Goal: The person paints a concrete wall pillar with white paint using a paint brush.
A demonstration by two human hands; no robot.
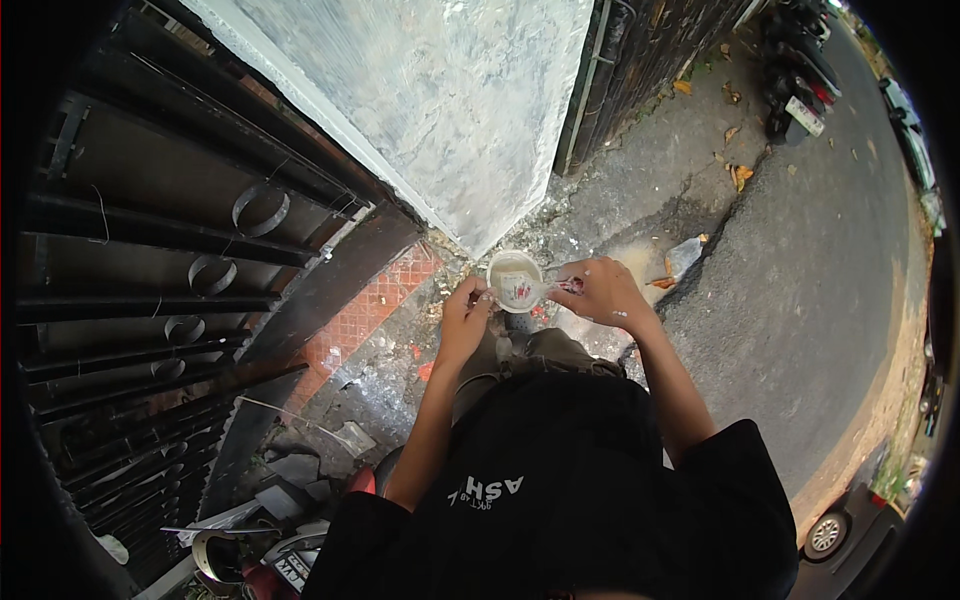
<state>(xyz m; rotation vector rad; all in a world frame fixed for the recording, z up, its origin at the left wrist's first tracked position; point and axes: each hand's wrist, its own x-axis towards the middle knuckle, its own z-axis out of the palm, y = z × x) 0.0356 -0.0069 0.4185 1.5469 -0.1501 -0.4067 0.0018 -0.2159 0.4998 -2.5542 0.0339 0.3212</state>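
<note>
Just between the hands (465,315) (603,290), a pale cup (512,262) (right-hand object (570,285) mostly hidden).

off-white tub (515,260), black shirt (575,480)

And both forearms (672,375) are slanting inward, the left hand (466,313) is pinching at the fingertips (487,295), the right hand (606,291) is gripping, white flecks dotting its back!

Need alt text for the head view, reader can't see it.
Seen from above, a person's left hand holds a round whitish container while the right hand, beside it, grips a partly hidden item. Beyond is a whitish wall, with a black metal gate left and a road right.
</note>
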